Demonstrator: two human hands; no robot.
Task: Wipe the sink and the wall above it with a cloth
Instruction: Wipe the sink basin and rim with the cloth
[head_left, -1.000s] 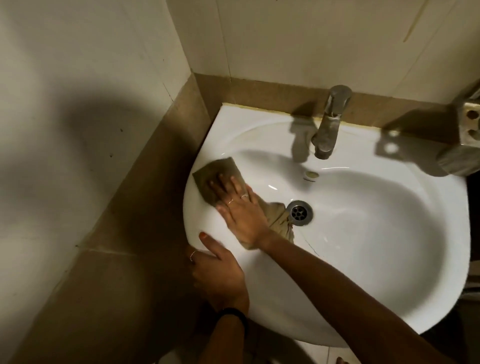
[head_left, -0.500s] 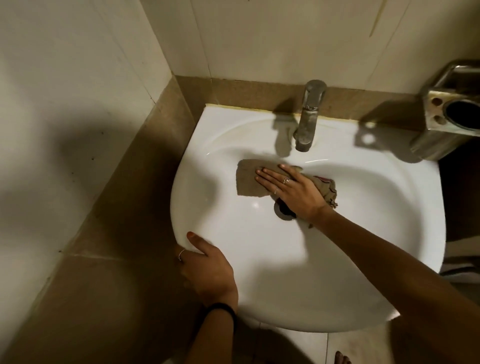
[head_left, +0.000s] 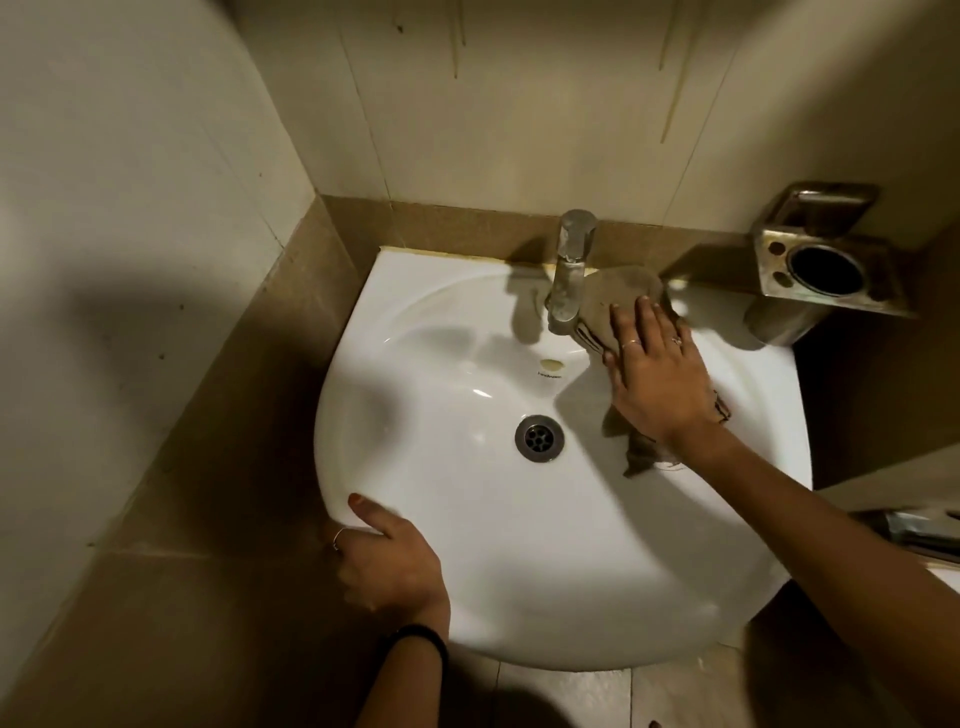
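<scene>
Now the right hand (head_left: 657, 374), fingers (head_left: 641, 317) straight and flat, presses the crumpled tan cloth (head_left: 618, 296) onto the back right ledge of the white ceramic sink (head_left: 571, 561), touching the steel tap (head_left: 569, 270). Half a second ago the cloth lay in the bowl by the metal drain (head_left: 539, 437); the drain is uncovered now. Left hand (head_left: 387, 558) unchanged, gripping the front left rim. Judgement: bowl pass ending, ledge in progress; streaked cream tiled wall (head_left: 519, 114) not yet wiped.
</scene>
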